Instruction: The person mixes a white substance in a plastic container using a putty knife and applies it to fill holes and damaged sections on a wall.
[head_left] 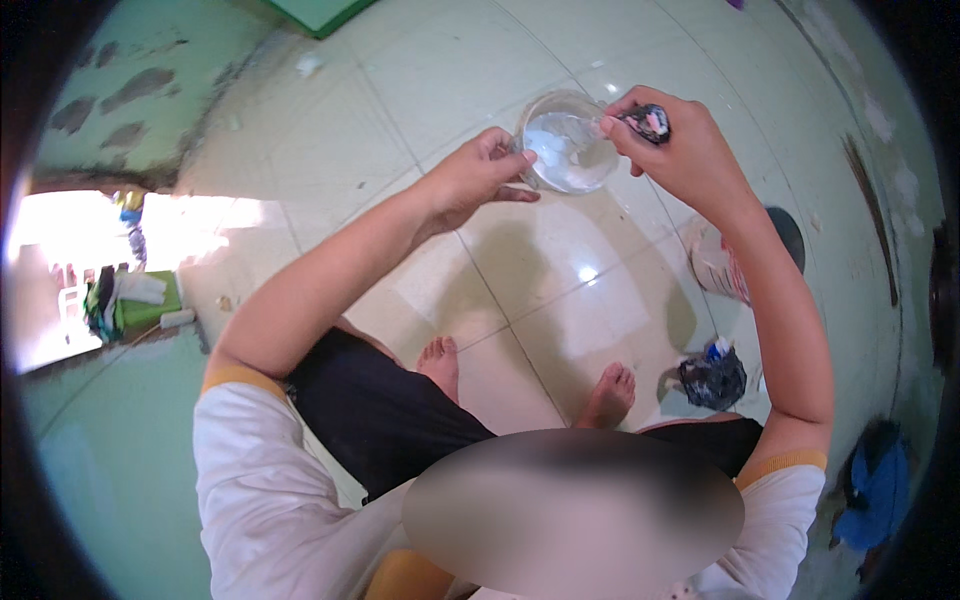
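My left hand [480, 175] grips the left side of a round clear plastic container [565, 165] with white, paste-like material inside. My right hand [675, 140] is closed on a tool with a dark, blotched pink handle [650, 122], held at the container's right rim. The tool's working end is hard to make out against the white contents. Both hands are held out over the tiled floor [380, 130], beyond my bare feet.
A bucket [720, 265] with a dark top and a black plastic bag [712, 378] are on the right, with straw broom bristles [870, 210] beside the wall and blue cloth [875, 485] lower down. A bright doorway with piled items [130, 290] is at left; a green-edged object [315, 25] lies at top.
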